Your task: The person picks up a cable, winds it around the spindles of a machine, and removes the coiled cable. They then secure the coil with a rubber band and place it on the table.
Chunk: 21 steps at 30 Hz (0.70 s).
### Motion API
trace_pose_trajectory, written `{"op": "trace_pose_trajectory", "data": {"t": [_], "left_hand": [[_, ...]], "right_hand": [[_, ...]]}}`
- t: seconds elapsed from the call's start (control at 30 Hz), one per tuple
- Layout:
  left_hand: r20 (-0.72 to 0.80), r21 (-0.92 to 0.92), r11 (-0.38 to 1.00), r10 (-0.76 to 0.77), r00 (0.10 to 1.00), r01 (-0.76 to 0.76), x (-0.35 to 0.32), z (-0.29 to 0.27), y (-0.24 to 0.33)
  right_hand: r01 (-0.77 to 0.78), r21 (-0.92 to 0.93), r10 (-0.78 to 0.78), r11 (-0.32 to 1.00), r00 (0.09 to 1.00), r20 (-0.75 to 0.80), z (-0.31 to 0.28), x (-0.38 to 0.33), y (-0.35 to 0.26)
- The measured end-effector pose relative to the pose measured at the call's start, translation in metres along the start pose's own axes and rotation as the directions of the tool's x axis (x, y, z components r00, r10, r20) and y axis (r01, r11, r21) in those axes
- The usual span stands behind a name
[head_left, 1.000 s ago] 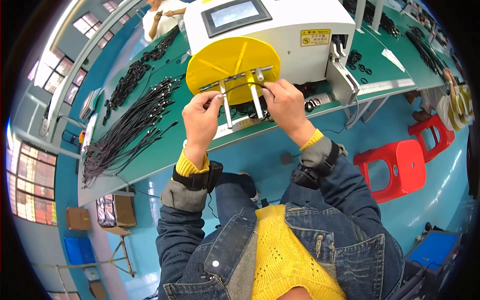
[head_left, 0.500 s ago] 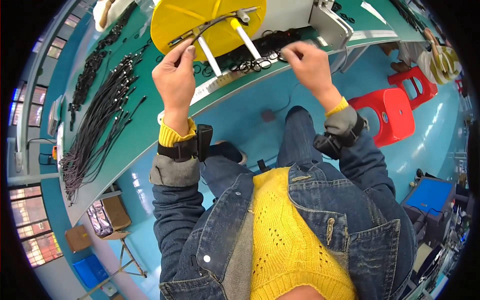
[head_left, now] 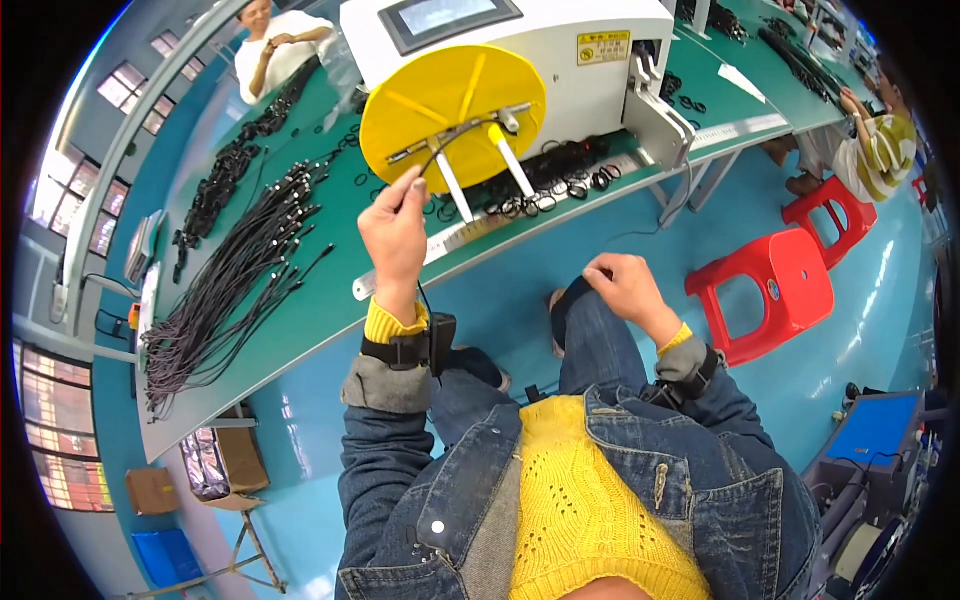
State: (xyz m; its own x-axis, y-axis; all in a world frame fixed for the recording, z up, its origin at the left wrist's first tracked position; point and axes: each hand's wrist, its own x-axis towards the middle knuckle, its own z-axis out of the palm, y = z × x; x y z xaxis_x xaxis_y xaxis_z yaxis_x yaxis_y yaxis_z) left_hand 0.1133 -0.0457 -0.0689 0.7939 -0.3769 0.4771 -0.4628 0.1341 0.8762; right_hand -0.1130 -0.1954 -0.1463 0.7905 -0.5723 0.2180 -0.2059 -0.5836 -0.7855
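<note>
Between the thumb and fingers of my left hand (head_left: pixel 395 235) is the end of a black cable (head_left: pixel 437 150), just in front of the yellow disc (head_left: pixel 455 110) of a white machine. The cable runs up along a metal bar on the disc's face. Two pale posts (head_left: pixel 511 165) stick out from the disc toward me. My right hand (head_left: pixel 632 292) is off the table, above my knee, fingers curled in; I cannot make out whether anything is in them. Black rings (head_left: pixel 540 203) lie below the disc along a metal ruler (head_left: pixel 470 235) at the table's front edge.
A bundle of black cables (head_left: pixel 235 280) lies on the green table (head_left: pixel 290 315) at left, with a pile of black coils (head_left: pixel 215 190) behind. The white machine (head_left: pixel 590 85) has a screen on top. Red stools (head_left: pixel 765 290) stand at right. Other people (head_left: pixel 885 145) sit farther off.
My right hand has drawn back from the black rings, down toward my knee. My left hand stays by the disc with the cable. The view has tilted up, showing more of the machine.
</note>
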Motion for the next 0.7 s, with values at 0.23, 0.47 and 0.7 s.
{"op": "trace_pose_trajectory", "data": {"t": [0.23, 0.47, 0.7], "left_hand": [[-0.002, 0.023, 0.998, 0.067, 0.998, -0.066, -0.016, -0.004, 0.002], [0.013, 0.134, 0.969, 0.209, 0.978, -0.208, -0.032, 0.002, 0.005], [0.047, 0.137, 0.971, 0.19, 0.981, -0.195, -0.037, 0.007, 0.005]], "right_hand": [[-0.002, 0.02, 0.001, 1.0, 0.999, 0.036, 0.004, -0.004, 0.004], [-0.044, 0.009, 0.043, 0.999, 0.994, 0.099, 0.004, -0.006, 0.008], [-0.055, 0.011, 0.053, 0.998, 0.989, 0.141, 0.007, 0.0, 0.006]]}}
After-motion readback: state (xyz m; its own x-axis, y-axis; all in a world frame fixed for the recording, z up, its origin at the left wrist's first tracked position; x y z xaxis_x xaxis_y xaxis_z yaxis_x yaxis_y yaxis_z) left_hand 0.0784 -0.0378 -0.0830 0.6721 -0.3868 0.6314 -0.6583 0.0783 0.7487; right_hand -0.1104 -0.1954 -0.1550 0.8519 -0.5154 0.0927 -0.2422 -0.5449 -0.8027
